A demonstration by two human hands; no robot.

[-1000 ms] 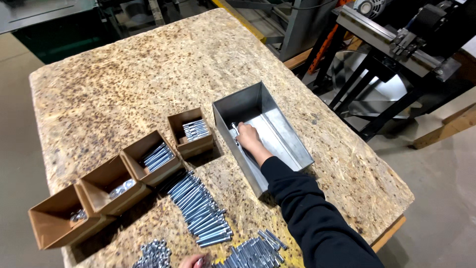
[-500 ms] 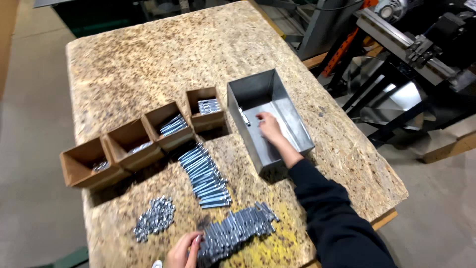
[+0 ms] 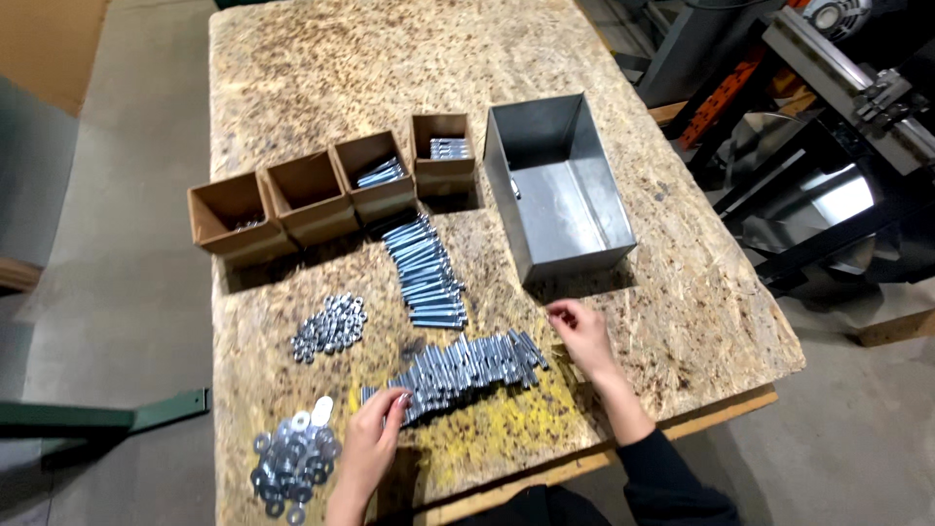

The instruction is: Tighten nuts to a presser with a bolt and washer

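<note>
Resting near the worktop's front edge, a row of bolts [image 3: 458,370] lay between both hands. Left hand [image 3: 375,433] touched its left end, fingers loosely curled; right hand [image 3: 582,331] hovered open, empty, beside its right end.

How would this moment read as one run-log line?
left hand: touching near bolt row | right hand: empty, beside row's right end | metal bin: nearly empty

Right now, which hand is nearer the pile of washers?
Left. The left hand lies just right of the washers, fingertips on the row of bolts; the right hand is beyond that row's far end.
</note>
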